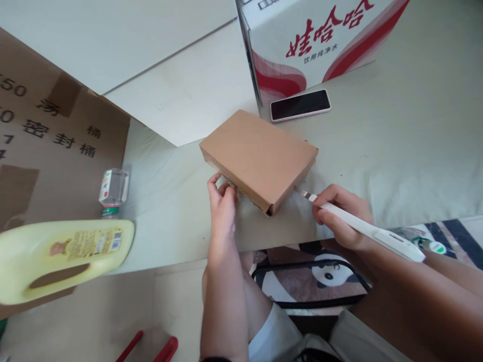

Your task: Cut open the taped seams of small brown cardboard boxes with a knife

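Observation:
A small brown cardboard box (260, 156) is tilted above the pale green cloth, its near lower edge torn and ragged. My left hand (223, 201) grips that edge from the near left, with some fingers hidden under the box. My right hand (341, 211) is closed around a white utility knife (368, 229). The knife's blade points left and meets the right-hand side of the box near its lower edge; its tip is hidden. The box's underside does not show.
A phone (301, 105) lies behind the box, before a white and red carton (313, 50). White panels (181, 95) stand at the back left. A clear bottle (114, 188), a yellow jug (68, 256) and a large carton (56, 130) are on the left. Red handles (166, 349) show below.

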A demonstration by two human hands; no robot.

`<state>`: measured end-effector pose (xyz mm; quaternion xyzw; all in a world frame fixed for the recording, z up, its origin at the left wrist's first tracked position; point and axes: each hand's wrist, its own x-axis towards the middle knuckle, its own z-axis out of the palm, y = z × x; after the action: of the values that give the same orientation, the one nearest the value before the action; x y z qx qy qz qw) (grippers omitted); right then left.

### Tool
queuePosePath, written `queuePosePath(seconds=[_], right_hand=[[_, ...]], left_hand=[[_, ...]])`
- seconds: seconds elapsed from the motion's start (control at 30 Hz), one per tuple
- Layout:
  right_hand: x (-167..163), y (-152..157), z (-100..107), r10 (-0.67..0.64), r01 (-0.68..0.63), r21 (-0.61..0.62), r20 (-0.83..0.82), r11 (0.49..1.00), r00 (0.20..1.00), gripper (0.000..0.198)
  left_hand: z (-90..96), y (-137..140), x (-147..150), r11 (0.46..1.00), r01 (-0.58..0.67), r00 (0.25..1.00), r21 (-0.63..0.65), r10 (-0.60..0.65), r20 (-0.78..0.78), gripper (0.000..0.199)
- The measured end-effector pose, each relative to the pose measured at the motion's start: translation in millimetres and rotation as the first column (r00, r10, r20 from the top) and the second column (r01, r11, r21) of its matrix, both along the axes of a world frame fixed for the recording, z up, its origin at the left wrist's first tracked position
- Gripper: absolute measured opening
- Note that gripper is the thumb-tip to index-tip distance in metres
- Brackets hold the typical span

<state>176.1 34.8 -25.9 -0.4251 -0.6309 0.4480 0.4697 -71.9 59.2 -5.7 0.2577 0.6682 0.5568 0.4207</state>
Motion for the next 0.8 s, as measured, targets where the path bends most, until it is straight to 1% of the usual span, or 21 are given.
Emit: queuePosePath(seconds=[0.13,0.3,0.47,0.8], right_hand=[[0.7,1.1,1.8,0.032,-0.032,0.018,-0.005,0.999,0.999,0.006],[-0.7,1.0,5.3,0.02,-0.019,-0.029,0.007,0.999,1.0,0.006],[-1.0,0.5,4.1,0.026,-0.026,-0.047,-0.007,0.999,1.0,0.004],[0.5,1.0,2.0,0.039,-0.039,-0.031,-0.014,0.999,0.999,0.006]], left_hand=[[0.1,0.3,1.1,1.0,-0.007,1.0,-0.002,0.007,-0.01,0.051],[-1.4,0.2,0.7,1.0,-0.008,1.0,0.012,0.008,-0.005,0.051],[-1.1,-0.9,0.6,1.0,0.001,1.0,0.015,-0.001,-0.015,0.05],[0.8,-0.6,1.7,1.0,-0.009,1.0,0.0,0.009,-0.019,0.049]])
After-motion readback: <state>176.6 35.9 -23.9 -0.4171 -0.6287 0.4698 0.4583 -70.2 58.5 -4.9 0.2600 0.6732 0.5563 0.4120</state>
